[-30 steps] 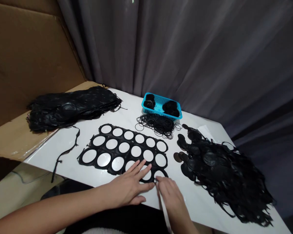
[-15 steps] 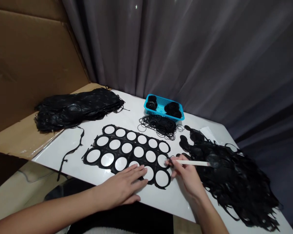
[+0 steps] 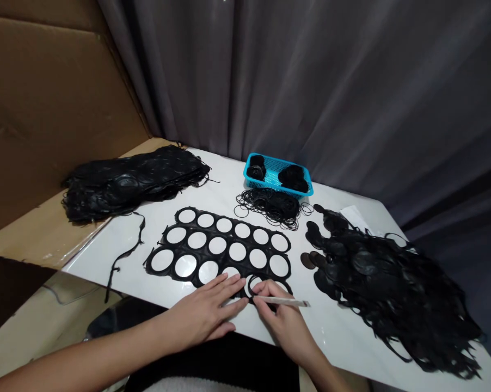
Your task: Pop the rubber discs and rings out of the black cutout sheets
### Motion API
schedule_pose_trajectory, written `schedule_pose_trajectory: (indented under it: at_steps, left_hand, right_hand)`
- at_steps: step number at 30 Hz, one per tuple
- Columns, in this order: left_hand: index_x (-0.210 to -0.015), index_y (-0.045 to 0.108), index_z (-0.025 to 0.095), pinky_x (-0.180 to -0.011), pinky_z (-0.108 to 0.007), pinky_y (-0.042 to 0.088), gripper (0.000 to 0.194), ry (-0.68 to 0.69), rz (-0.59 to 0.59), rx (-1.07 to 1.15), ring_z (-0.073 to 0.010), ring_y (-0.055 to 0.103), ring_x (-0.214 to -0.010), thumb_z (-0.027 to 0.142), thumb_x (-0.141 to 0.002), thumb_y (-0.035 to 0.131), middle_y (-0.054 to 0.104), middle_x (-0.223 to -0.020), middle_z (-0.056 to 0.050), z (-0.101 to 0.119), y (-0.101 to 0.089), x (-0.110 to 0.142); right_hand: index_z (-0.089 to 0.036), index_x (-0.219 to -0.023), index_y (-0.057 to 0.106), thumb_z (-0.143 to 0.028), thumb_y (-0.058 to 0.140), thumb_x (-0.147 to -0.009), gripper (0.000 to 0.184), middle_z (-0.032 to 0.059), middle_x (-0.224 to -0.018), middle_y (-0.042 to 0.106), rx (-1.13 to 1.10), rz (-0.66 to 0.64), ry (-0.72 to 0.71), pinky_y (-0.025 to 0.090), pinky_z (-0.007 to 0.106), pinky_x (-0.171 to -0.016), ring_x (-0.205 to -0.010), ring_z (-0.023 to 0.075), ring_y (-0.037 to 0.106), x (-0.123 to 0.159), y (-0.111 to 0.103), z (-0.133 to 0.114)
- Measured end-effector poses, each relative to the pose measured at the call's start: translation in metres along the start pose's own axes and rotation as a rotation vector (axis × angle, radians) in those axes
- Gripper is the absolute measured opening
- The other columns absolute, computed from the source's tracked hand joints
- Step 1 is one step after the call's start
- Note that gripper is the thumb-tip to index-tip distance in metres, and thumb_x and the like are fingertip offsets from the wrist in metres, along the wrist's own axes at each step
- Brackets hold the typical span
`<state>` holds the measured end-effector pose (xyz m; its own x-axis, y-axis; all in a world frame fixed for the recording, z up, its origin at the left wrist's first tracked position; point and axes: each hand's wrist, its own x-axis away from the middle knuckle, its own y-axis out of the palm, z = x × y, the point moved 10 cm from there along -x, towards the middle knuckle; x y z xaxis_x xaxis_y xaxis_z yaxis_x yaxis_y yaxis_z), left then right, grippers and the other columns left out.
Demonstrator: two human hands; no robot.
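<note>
A black rubber sheet [image 3: 207, 252] with rows of round holes lies flat on the white table. My left hand [image 3: 213, 305] rests open on its near edge, fingers stretched over the material. Between the fingers of my right hand [image 3: 282, 316] is a slim white stick-shaped tool [image 3: 288, 301], its outer end pointing right. This hand is over the near right corner of the sheet, covering part of it. By its fingertips a thin black ring [image 3: 250, 284] shows over a hole. Whether the fingers touch the ring, I cannot tell.
Behind the sheet lie loose thin black rings [image 3: 272, 206] and a blue basket [image 3: 278, 166] holding black pieces. A heap of black discs and scraps [image 3: 392, 294] covers the right side. Stacked black sheets [image 3: 135, 182] and a black strip [image 3: 125, 253] are at left.
My right hand has moved left and nearer with the white tool, from the sheet's right edge to its near right corner. My left hand stays in place.
</note>
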<state>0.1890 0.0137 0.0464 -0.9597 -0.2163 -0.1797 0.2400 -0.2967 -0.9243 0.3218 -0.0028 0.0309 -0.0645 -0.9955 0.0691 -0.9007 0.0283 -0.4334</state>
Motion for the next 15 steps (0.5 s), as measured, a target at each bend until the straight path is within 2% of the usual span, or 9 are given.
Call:
schedule_pose_trajectory:
  at_steps: [8,12,15]
  left_hand:
    - [-0.147,0.044,0.021,-0.121,-0.045,0.027,0.056,-0.018,0.008,0.026,-0.0296,0.031,-0.147,0.025,-0.094,0.062,0.03,-0.161,-0.014,-0.001,0.001,0.001]
    - [-0.146,0.046,0.023,-0.119,-0.049,0.031,0.059,-0.055,0.0,0.015,-0.0336,0.029,-0.148,0.024,-0.09,0.066,0.022,-0.164,-0.014,-0.005,0.003,0.001]
    - [-0.143,0.049,0.023,-0.119,-0.05,0.031,0.057,-0.056,-0.018,0.01,-0.0351,0.03,-0.147,0.024,-0.089,0.067,0.023,-0.163,-0.016,-0.006,0.004,0.0]
  right_hand:
    - [-0.023,-0.08,0.05,-0.022,0.048,-0.099,0.019,0.0037,-0.096,0.064,0.101,-0.003,-0.102,0.049,0.029,-0.08,-0.092,0.0188,0.062,0.0,0.002,-0.009]
    - [-0.024,-0.092,0.057,-0.016,0.044,-0.098,0.016,0.0072,-0.101,0.066,0.288,0.051,-0.304,0.053,0.034,-0.082,-0.095,0.0221,0.063,0.014,0.016,-0.018]
    - [-0.024,-0.107,0.06,-0.014,0.042,-0.098,0.023,0.0085,-0.105,0.068,0.437,0.085,-0.414,0.054,0.038,-0.085,-0.098,0.025,0.063,0.018,0.019,-0.017]
